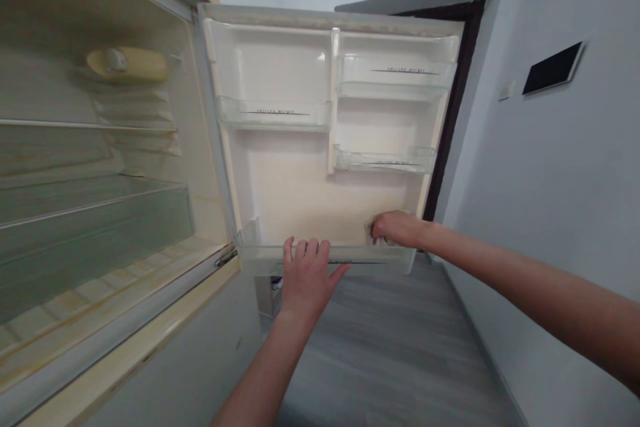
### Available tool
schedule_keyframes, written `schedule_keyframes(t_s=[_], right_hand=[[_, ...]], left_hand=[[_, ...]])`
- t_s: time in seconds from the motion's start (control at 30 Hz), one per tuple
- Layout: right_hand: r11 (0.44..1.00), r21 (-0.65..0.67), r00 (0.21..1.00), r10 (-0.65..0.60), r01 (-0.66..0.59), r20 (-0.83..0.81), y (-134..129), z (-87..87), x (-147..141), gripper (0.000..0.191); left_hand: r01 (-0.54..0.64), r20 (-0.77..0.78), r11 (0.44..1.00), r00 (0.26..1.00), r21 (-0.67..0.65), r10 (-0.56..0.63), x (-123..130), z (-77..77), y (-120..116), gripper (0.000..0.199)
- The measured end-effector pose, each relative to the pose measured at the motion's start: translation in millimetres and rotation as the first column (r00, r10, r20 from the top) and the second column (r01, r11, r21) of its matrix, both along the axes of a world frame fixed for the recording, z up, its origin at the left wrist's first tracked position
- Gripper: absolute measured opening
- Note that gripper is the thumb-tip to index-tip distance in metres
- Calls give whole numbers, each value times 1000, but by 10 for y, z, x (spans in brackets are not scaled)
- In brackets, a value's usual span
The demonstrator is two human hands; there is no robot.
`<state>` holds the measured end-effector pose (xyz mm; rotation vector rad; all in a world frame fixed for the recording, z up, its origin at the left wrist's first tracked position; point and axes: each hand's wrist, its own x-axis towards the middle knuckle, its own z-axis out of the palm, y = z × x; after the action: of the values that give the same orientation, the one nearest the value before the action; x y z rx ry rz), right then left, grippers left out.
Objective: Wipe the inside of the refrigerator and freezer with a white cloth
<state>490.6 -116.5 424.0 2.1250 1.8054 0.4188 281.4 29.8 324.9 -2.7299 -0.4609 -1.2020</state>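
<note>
In the head view, an open refrigerator door shows its cream inner lining and clear plastic bins. Over the front rim of the lowest door bin my left hand hooks its fingers, with the thumb spread along the outside. My right hand is closed around a crumpled whitish cloth, mostly hidden by the fingers. It is above the right end of that bin, close to the door's inner wall; whether the cloth touches the wall I cannot tell.
Left of me is the refrigerator's inside, with a glass shelf, a clear drawer and a yellowish lamp cover. Higher door bins sit above my hands. A wall with a dark panel rises at right, over grey flooring.
</note>
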Motion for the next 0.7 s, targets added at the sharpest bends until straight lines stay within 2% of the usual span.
schedule_keyframes(t_s=[0.07, 0.13, 0.23, 0.3, 0.4, 0.5, 0.6, 0.7], right_hand=[[980, -142, 990, -132, 138, 45, 37, 12, -56, 22], [973, -144, 978, -164, 182, 130, 52, 109, -113, 23], [997, 50, 948, -76, 63, 309, -16, 350, -167, 27], [981, 190, 905, -54, -31, 422, -104, 500, -185, 30], [965, 261, 865, -123, -9, 486, -214, 597, -226, 30], [975, 158, 894, -209, 158, 397, -219, 535, -317, 28], [940, -13, 905, -326, 342, 273, -109, 423, -425, 30], [912, -76, 901, -382, 404, 206, 47, 353, -475, 30]], left_hand=[[-1, 6, 1000, 1000, 8, 1, 8, -8, 3, 48], [-4, 15, 1000, 1000, 16, 4, 11, -16, 5, 48], [-2, 24, 1000, 1000, 27, 1, 10, -21, 9, 49], [2, 20, 999, 1000, 37, -3, 5, -23, 14, 49], [6, 9, 999, 1000, 47, -6, -6, -28, 32, 49], [14, 10, 999, 1000, 52, -15, -16, -36, 53, 50], [17, 15, 999, 1000, 50, -18, -25, -35, 59, 50], [20, 13, 999, 1000, 36, -20, -31, -20, 41, 49]])
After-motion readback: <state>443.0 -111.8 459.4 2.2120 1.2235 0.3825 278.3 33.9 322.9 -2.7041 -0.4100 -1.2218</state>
